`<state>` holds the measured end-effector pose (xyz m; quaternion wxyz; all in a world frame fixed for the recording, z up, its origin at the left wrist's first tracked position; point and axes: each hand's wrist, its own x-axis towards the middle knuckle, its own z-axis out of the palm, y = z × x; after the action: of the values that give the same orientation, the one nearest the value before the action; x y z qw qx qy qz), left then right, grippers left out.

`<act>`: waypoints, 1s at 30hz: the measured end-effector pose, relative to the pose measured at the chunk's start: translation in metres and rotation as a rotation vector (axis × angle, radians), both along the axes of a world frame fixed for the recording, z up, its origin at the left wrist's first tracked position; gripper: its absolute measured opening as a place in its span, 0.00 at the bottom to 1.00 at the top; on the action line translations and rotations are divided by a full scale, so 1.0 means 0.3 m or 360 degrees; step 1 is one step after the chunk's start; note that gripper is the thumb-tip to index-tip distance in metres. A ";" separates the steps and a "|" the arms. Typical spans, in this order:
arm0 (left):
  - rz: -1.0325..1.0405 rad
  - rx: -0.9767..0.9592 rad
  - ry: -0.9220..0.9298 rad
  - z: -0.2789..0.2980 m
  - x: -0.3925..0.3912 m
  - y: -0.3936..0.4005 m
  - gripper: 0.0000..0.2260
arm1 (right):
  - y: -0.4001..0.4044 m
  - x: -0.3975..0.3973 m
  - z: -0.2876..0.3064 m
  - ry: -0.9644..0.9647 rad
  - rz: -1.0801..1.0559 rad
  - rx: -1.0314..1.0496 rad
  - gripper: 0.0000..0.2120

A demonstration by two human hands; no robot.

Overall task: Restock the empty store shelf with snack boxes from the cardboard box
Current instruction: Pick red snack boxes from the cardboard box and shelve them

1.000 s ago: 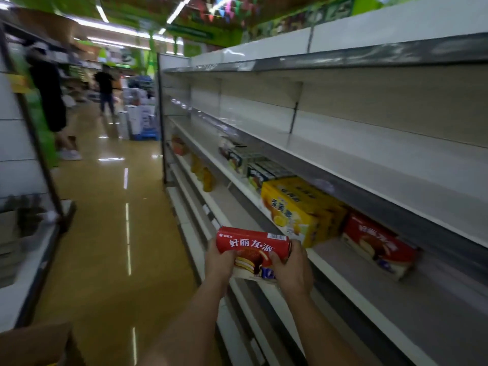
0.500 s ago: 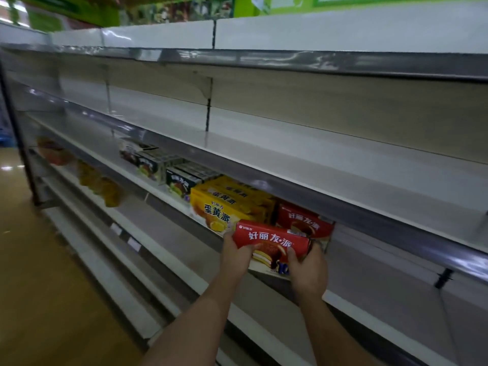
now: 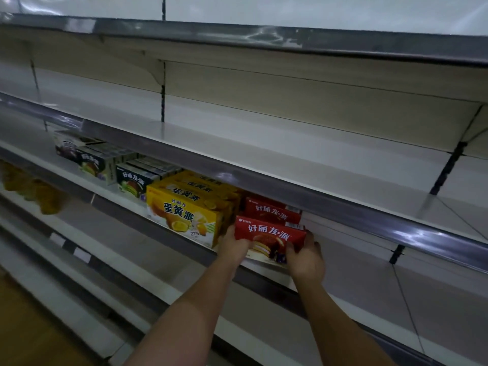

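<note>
Long white store shelves (image 3: 330, 154) with grey front rails fill the view, running from upper left down to the right. On the far left of a lower shelf sit blurred yellow packets (image 3: 39, 191), too soft to read. One shelf up, dark snack boxes (image 3: 129, 178) stand in a row, and just right of them a block of yellow snack boxes (image 3: 184, 215) sits at the shelf's front edge. Beside those, the left hand (image 3: 233, 245) grips the left end of a red snack box (image 3: 269, 233), fingers curled round its lower corner. This box is at the shelf's front edge, directly in front of a second red box (image 3: 272, 210) standing further back. The right hand (image 3: 306, 257) grips the box's right end, thumb on the front face and fingers wrapped behind. Both bare forearms reach up from the bottom of the view.
</note>
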<state>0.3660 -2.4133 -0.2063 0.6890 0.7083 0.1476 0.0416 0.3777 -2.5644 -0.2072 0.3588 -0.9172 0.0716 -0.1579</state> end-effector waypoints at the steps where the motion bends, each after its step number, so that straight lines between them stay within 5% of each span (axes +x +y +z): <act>1: -0.0006 -0.0011 -0.0017 -0.001 0.010 0.001 0.32 | 0.002 0.008 -0.002 0.0000 0.0012 0.0045 0.24; 21: -0.0268 -0.0006 -0.0169 -0.037 0.252 0.055 0.23 | 0.053 0.222 -0.046 0.0147 -0.0129 0.0094 0.18; 30: -0.0313 -0.0027 -0.0136 -0.043 0.301 0.066 0.31 | 0.095 0.244 -0.035 0.0096 -0.0175 0.0220 0.20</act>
<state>0.4561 -2.3936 -0.2192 0.7014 0.7111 0.0482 0.0025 0.4509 -2.5358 -0.2178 0.4097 -0.8892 0.1434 -0.1445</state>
